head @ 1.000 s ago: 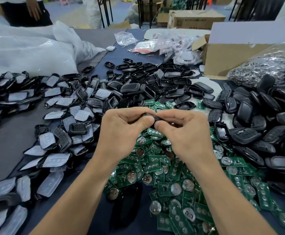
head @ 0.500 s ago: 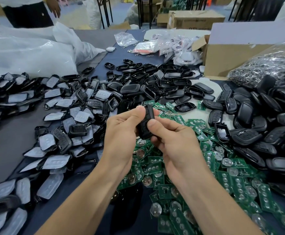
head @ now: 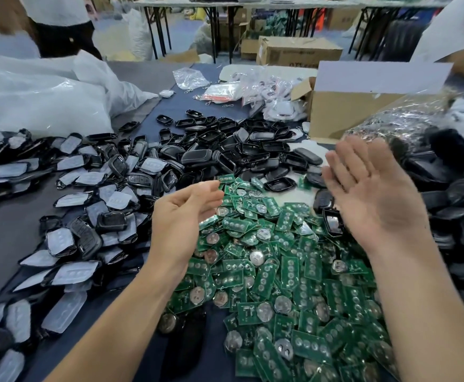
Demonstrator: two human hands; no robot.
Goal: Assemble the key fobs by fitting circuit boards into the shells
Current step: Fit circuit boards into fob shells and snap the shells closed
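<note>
- Nothing is held by either hand. The left hand (head: 184, 216) is seen with its fingers loosely curled and its palm turned inward; the right hand (head: 374, 197) is spread flat, fingers straight, and is slightly blurred.
- Both hands are raised above a heap of green circuit boards (head: 280, 271), many fitted with round silver coin cells. The heap is spread across the near middle of the table.
- Empty black shells (head: 225, 150) are piled just beyond the boards, at the middle of the table.
- Shell halves with pale grey button pads (head: 68, 216) are scattered in a wide band on the left.
- More black fob bodies (head: 459, 216) are heaped at the right edge; whether they are closed cannot be told.
- A dark blue cloth (head: 164, 125) covers the table under the parts, and a grey surface (head: 4, 230) is exposed at the left.
- A large white plastic bag (head: 40, 100) is slumped at the far left of the table.
- An open cardboard box (head: 349, 111) stands at the far right, with a clear bag of shiny metal pieces (head: 399, 119) against it.
- Small clear packets (head: 266, 89) are strewn beside the box.
- Folding tables with black legs (head: 214, 23) and a sealed carton (head: 297, 53) on the floor are seen beyond the table.
- A standing person in a white top (head: 57, 20) is partly seen at the top left, and a white sleeve (head: 440, 37) of another person at the top right.
</note>
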